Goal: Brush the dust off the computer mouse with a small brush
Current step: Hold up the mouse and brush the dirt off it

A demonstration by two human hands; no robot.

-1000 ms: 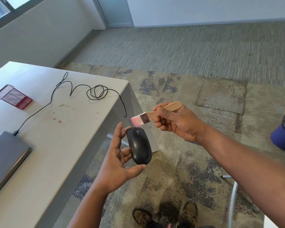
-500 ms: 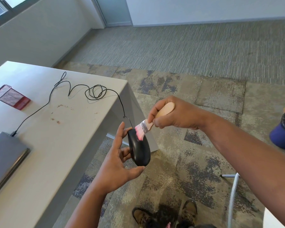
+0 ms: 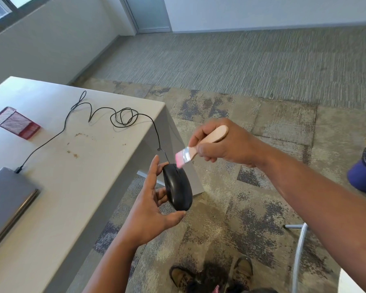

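Two bare hands work beside a bench (image 3: 76,187). Left hand (image 3: 154,210) holds a black computer mouse (image 3: 178,187) between thumb and fingers. Right hand (image 3: 224,142) grips a small brush (image 3: 201,146), pink bristles seemingly touching the mouse's front.

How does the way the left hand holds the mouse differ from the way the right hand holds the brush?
The left hand cradles the black mouse with fingers mostly extended; the right hand curls tightly round the brush. The left hand sits lower, palm towards the mouse; the right is higher, pointing the brush down. Both hold their things off the table.
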